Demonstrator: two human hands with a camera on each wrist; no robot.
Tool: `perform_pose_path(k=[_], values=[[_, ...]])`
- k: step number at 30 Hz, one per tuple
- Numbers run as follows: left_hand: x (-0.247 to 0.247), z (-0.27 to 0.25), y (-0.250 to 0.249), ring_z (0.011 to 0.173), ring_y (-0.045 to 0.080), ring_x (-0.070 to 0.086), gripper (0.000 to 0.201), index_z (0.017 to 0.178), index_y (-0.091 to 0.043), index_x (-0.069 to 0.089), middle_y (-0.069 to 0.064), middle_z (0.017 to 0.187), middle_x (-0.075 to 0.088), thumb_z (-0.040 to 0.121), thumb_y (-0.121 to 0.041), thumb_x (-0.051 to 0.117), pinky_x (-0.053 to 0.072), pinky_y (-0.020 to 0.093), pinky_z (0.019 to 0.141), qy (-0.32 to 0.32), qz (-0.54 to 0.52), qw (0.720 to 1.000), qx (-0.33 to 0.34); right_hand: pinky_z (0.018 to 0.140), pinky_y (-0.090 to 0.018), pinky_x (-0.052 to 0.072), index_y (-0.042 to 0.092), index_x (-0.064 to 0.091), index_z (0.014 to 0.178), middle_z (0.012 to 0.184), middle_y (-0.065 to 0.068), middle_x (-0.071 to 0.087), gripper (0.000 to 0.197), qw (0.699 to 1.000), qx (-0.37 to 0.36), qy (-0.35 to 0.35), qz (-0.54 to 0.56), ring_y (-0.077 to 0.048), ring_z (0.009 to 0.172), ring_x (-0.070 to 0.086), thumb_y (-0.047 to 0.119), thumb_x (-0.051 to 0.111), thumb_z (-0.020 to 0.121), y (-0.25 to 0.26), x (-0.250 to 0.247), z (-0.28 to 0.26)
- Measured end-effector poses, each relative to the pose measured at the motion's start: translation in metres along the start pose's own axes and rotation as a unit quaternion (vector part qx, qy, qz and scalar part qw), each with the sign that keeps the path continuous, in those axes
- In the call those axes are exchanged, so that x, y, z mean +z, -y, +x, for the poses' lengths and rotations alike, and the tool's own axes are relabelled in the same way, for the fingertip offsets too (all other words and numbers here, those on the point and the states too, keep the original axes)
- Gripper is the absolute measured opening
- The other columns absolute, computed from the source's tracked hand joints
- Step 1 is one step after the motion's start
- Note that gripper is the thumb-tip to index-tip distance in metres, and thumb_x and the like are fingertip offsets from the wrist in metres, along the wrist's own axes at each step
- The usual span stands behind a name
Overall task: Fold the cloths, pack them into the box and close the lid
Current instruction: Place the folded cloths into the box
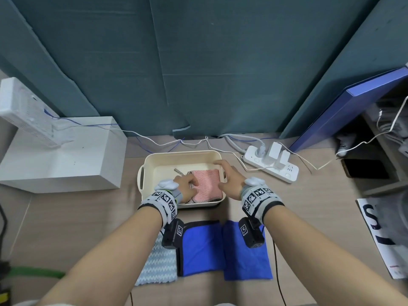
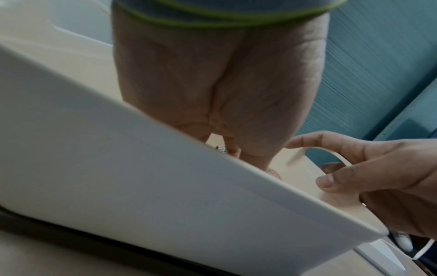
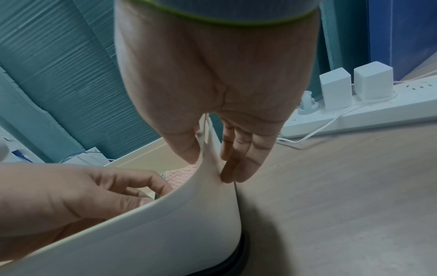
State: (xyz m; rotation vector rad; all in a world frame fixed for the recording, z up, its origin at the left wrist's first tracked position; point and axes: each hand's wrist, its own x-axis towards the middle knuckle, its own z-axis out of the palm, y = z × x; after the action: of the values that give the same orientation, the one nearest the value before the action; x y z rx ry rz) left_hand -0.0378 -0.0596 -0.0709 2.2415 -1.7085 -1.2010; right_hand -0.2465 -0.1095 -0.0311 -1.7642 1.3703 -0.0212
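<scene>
Lying nearest: a pale zigzag-patterned cloth (image 1: 157, 265) is resting at the front of the bench (image 1: 77, 217), its right edge tucked under a blue cloth with dark trim (image 1: 199, 248); a second blue cloth (image 1: 246, 259) is lying just to the right of it, overlapping its edge.
Forearms: both are reaching forward over these cloths, each wearing a grey wrist band with black-and-white markers.
Left hand (image 1: 186, 186): it is dipping into the cream box (image 1: 176, 156), its fingers curled down onto the left part of the pink cloth (image 1: 208, 183); whether they are pinching it or only pressing it I cannot tell.
Right hand (image 1: 229, 177): it is pinching the right wall of the box, thumb inside and fingers (image 3: 238, 168) outside, as the right wrist view is showing.
Pink cloth: it is sitting folded in the right half of the box, with a bit of grey checked fabric showing at its left and near edges.
Box: it is standing open in the middle of the bench, just beyond the blue cloths.
Further back: a white power strip (image 1: 270, 166) with plugged adapters is lying to the right of the box, a white block (image 1: 64, 155) to its left, and teal panels (image 1: 198, 62) are closing off the back.
</scene>
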Motion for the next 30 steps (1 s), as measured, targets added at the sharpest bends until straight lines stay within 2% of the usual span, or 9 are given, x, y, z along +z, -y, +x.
perform_pose_path(k=[3,6,8,12,17,20,23,26,30], values=[[-0.005,-0.005,0.004,0.076,0.019,0.067,0.023,0.084,-0.048,0.064,0.004,0.112,0.059,0.076,-0.028,0.07,0.057,0.03,0.071,-0.064,-0.038,0.997,-0.008,0.107,-0.047,0.048,0.064,0.017,0.145,0.142,-0.008,0.043,0.08,0.996,-0.016,-0.034,0.086,-0.033,0.116,0.061,0.043,0.067,0.086,-0.009,0.0,-0.005],[-0.012,-0.022,0.004,0.078,0.02,0.065,0.026,0.09,-0.047,0.065,0.003,0.111,0.051,0.081,-0.023,0.07,0.053,0.028,0.068,-0.128,-0.066,0.99,0.003,0.098,-0.048,0.054,0.063,0.018,0.144,0.127,-0.01,0.051,0.08,0.983,0.006,-0.078,0.163,-0.031,0.109,0.065,0.07,0.063,0.078,-0.021,0.001,-0.011],[-0.013,-0.045,0.002,0.082,0.016,0.063,0.023,0.091,-0.043,0.064,-0.002,0.109,0.05,0.083,-0.022,0.068,0.052,0.028,0.074,-0.202,-0.097,0.974,0.02,0.095,-0.049,0.056,0.048,0.027,0.148,0.12,-0.013,0.057,0.08,0.98,0.021,-0.086,0.181,-0.029,0.101,0.066,0.074,0.057,0.078,-0.035,0.004,-0.021],[0.008,-0.088,-0.013,0.067,0.012,0.055,0.021,0.091,-0.033,0.059,-0.006,0.093,0.051,0.084,-0.014,0.064,0.039,0.021,0.06,-0.279,-0.127,0.951,0.03,0.101,-0.038,0.049,0.026,0.058,0.125,0.122,-0.005,0.052,0.051,0.995,0.062,-0.05,0.065,-0.024,0.107,0.061,0.061,0.064,0.089,-0.076,0.015,-0.042],[0.078,-0.115,-0.045,0.075,0.015,0.056,0.025,0.095,-0.026,0.063,-0.004,0.086,0.057,0.078,-0.009,0.069,0.044,0.029,0.071,-0.193,-0.09,0.975,0.066,0.099,-0.036,0.046,0.03,0.065,0.112,0.113,0.002,0.046,0.056,0.986,0.048,0.032,-0.158,-0.022,0.115,0.049,0.063,0.082,0.07,-0.114,0.023,-0.088],[0.12,-0.128,-0.059,0.089,0.018,0.06,0.045,0.113,-0.028,0.06,-0.001,0.106,0.054,0.073,-0.03,0.08,0.052,0.035,0.086,-0.115,-0.071,0.99,0.033,0.101,-0.039,0.045,0.029,0.059,0.125,0.128,0.0,0.043,0.07,0.975,0.038,0.046,-0.213,-0.024,0.125,0.041,0.061,0.083,0.067,-0.127,0.028,-0.111],[0.158,-0.136,-0.076,0.115,0.025,0.056,0.074,0.134,-0.032,0.05,0.0,0.131,0.048,0.068,-0.044,0.08,0.046,0.04,0.098,-0.066,0.027,0.997,0.001,0.1,-0.041,0.047,0.021,0.059,0.124,0.131,-0.004,0.043,0.061,0.96,0.024,0.066,-0.27,-0.029,0.125,0.042,0.049,0.079,0.074,-0.149,0.039,-0.127],[0.176,-0.14,-0.09,0.125,0.029,0.049,0.095,0.149,-0.03,0.035,0.001,0.144,0.04,0.069,-0.044,0.084,0.041,0.042,0.104,-0.059,0.11,0.992,0.001,0.091,-0.04,0.05,0.027,0.058,0.103,0.116,-0.004,0.053,0.026,0.983,-0.005,0.081,-0.162,-0.029,0.109,0.052,0.026,0.071,0.081,-0.157,0.046,-0.137],[0.192,-0.137,-0.105,0.128,0.029,0.05,0.107,0.15,-0.028,0.032,0.002,0.145,0.045,0.06,-0.044,0.087,0.045,0.045,0.103,-0.042,0.04,0.998,-0.032,0.059,-0.03,0.035,0.024,0.042,0.074,0.072,0.008,0.051,0.021,0.994,-0.045,0.047,0.085,-0.015,0.071,0.045,0.005,0.052,0.077,-0.171,0.046,-0.159]])
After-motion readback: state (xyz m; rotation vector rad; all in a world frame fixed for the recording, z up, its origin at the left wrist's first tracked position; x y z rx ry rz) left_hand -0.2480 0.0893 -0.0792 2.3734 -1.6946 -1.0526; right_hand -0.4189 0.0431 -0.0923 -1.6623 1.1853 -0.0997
